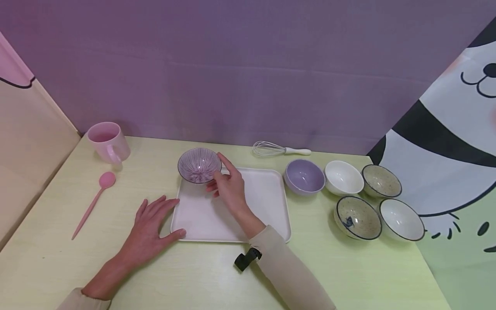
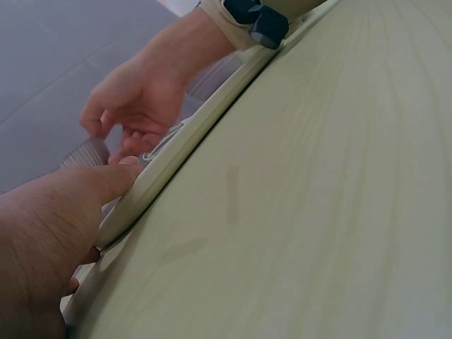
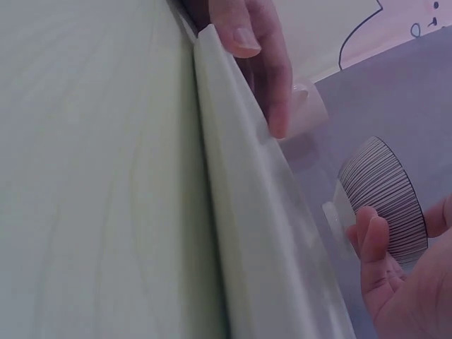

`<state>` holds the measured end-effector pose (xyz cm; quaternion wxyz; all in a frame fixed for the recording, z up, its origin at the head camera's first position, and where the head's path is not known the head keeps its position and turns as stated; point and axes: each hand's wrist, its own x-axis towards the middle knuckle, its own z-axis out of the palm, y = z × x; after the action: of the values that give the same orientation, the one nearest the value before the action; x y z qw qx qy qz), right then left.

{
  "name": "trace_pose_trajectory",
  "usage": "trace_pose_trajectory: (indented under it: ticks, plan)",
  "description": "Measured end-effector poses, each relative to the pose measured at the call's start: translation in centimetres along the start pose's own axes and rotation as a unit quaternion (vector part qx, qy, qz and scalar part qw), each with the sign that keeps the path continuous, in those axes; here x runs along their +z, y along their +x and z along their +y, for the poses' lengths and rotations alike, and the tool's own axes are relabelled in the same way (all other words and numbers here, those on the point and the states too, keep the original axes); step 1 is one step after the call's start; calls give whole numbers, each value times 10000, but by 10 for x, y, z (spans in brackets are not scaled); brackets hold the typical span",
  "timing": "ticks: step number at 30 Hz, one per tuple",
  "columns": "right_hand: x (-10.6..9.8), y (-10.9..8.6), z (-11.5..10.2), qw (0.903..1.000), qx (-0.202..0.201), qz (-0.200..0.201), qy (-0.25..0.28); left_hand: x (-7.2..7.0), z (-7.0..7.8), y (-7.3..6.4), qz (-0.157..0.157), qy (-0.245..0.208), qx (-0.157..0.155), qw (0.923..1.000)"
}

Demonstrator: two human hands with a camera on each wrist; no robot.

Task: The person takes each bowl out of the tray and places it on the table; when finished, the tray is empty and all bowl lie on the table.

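A small bowl with fine purple stripes (image 1: pixel 199 165) is held by my right hand (image 1: pixel 230 190) over the back left corner of a white rectangular tray (image 1: pixel 265 202). The thumb lies at the bowl's rim and the other fingers reach around its outside. In the right wrist view the striped bowl (image 3: pixel 385 191) is tilted, its foot off the tray. My left hand (image 1: pixel 151 230) rests at the tray's left side, fingers spread, with thumb and fingertips touching the edge. From the left wrist view, the left thumb (image 2: pixel 116 180) lies over the tray's rim.
Right of the tray stand a purple bowl (image 1: pixel 305 177), a white bowl (image 1: pixel 343 178), two speckled bowls (image 1: pixel 366 219) and a dark-rimmed white bowl (image 1: pixel 401 220). A whisk (image 1: pixel 271 149) lies behind the tray. At left are a pink mug (image 1: pixel 110 144) and a pink spoon (image 1: pixel 94 202).
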<state>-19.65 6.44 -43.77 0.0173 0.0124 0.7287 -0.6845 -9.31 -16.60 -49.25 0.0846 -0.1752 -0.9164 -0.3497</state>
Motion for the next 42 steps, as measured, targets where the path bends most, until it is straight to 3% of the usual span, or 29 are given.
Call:
trace_pose_trajectory:
  ticks: [21,42]
  plan:
    - [-38,-26,-16,9992,-298,-1,276,4,-3,1,130,-45,130,9998]
    - [-101,-63,-12,9977,-631,127,232,2,-2,-1,154,-13,147,9998]
